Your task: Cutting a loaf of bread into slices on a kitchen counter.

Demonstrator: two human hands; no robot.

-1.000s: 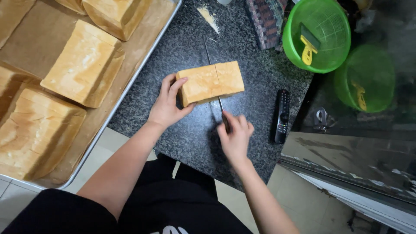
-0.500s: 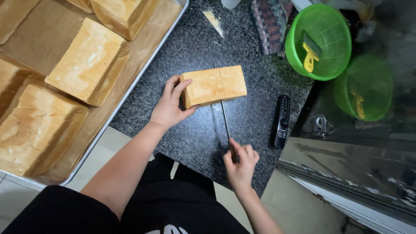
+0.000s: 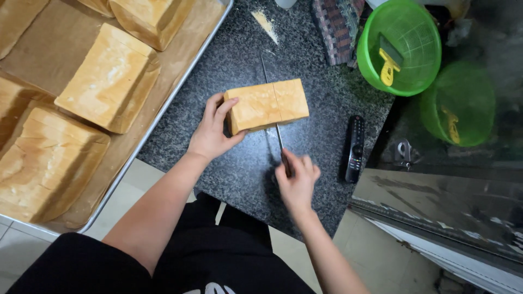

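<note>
Golden loaves fill the metal tray (image 3: 163,106) at the left, standing on brown baking paper; the nearest big loaf (image 3: 106,79) lies well apart from the work. Right of the tray, on the speckled dark stone table (image 3: 229,163), the left hand (image 3: 210,133) presses against the left end of the cut loaf (image 3: 267,105), thumb low on its near face and the fingers (image 3: 222,108) spread over its top corner, loosely curved and bracing rather than clenched.

Half a second ago the knife showed only on the near side of the block, drawn back toward the body. Now the knife blade (image 3: 271,95) runs across the loaf along a slit right of its middle, and its tip shows on the far side. That reads as a forward sawing stroke, with the cut apparently deepening; both parts are touching, so the slice does not look parted yet.

Further right and nearer, the right hand (image 3: 297,179) is clenched around the knife handle, which is mostly hidden in the grip. The hand has moved up closer to the loaf.

A black remote control (image 3: 354,147) lies just beside that hand, and a green basket (image 3: 406,43) with a yellow scraper (image 3: 388,68) stands at the far right.
</note>
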